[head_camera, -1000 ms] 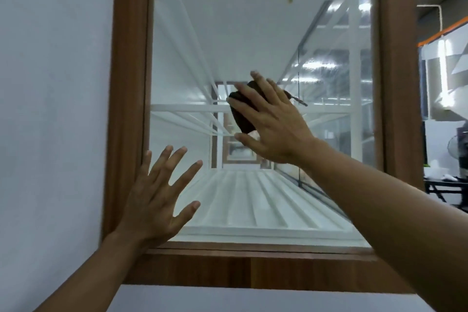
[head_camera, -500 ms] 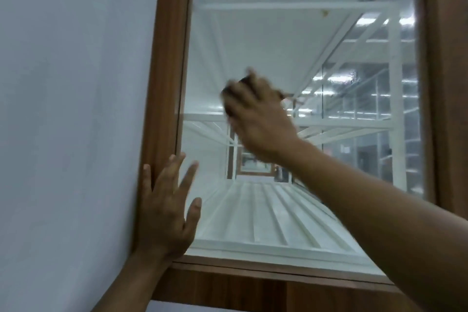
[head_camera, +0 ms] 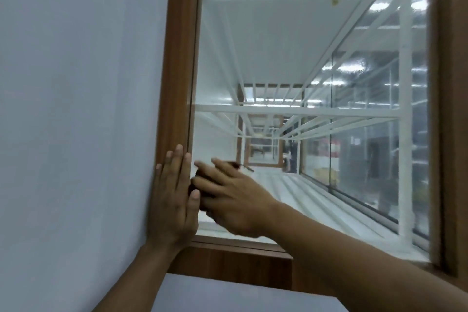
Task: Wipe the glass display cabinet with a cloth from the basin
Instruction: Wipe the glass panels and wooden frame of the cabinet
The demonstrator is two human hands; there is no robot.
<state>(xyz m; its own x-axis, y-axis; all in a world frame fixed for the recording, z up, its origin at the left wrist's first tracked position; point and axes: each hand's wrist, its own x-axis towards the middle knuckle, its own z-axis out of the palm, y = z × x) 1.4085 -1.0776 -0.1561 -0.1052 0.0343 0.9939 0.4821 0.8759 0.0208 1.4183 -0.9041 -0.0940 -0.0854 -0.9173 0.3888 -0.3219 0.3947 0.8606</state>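
right hand (head_camera: 235, 200), flat on cloth (head_camera: 197, 184), drops from glass (head_camera: 278, 58) centre to lower-left corner; left hand (head_camera: 172, 197) flat on frame (head_camera: 177, 83). wiping progresses.

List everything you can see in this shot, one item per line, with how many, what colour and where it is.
Wooden frame: one, brown, left post, bottom rail and right post in view.
Glass pane: one, clear, set inside the frame.
Shelf rails: several, white, inside the cabinet behind the glass.
Cloth: one, dark brown, against the lower left of the glass, mostly covered.
Wall: one, pale grey, left of the frame.
Left hand: one, flat on the frame's left post, fingers straight.
Right hand: one, pressing the cloth on the glass, fingers spread, blurred.
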